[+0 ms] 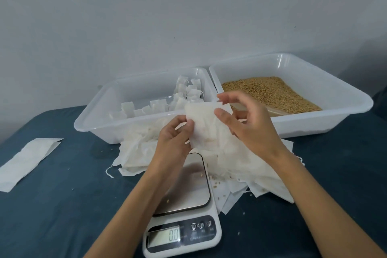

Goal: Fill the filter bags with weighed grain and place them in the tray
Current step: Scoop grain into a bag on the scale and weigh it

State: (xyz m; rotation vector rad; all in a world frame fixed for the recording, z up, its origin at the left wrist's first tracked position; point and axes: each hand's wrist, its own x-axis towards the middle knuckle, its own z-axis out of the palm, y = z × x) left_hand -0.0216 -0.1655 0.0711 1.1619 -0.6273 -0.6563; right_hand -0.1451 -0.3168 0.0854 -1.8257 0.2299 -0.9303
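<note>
A single empty filter bag (pixel 204 123), white, thin and slightly crumpled, is held up above the kitchen scale (pixel 182 205) between two hands; its left edge is pinched by the thumb and fingers of the left hand (pixel 173 138), while its upper right corner is pinched by the fingertips of the right hand (pixel 249 123), the remaining fingers loosely spread; the bag's mouth appears to be at the top, though whether it is parted cannot be told. Two white plastic trays are seen side by side against the wall: the left tray (pixel 94 125) holds roughly fifteen filled bags (pixel 188 92), small, plump and white, some with strings, clustered toward its right and front; the right tray (pixel 345 115) holds one heap of golden-brown grain (pixel 270 92). One pile of loose empty bags (pixel 240 163) is spread on the dark blue cloth (pixel 62 205) between trays and scale, touching the scale's steel platform; a separate flat stack of bags (pixel 27 161) lies well apart at the left. The display (pixel 164 235) is read as 0.0; a few stray grains are scattered on the platform and cloth.
</note>
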